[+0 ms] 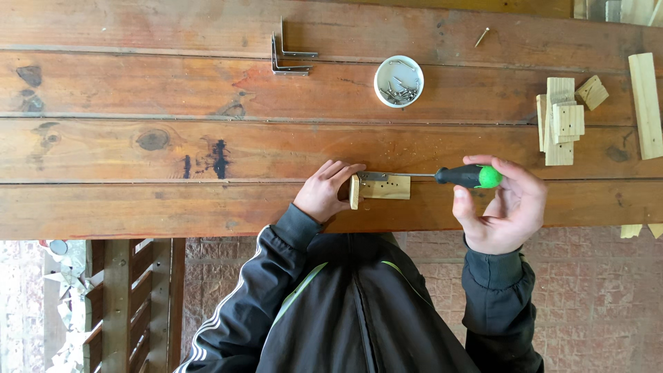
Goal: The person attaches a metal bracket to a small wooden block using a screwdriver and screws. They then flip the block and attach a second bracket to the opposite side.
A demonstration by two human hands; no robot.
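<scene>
At table edge: left hand [323,193] grips wood block [382,187]; right hand [504,204] grips screwdriver [464,176].

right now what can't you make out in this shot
- Head view: the screwdriver tip and any screw under it, too small where it meets the wooden piece.
- Left hand palm side, hidden by its own back.
- White cup contents: a grey tangle, too small to count.
- Wood strip at right, others cut off by the frame edge.

On the table lie two metal corner brackets [290,59], one white cup of screws [398,81], one loose screw [482,36] and one screwdriver [466,177].
</scene>
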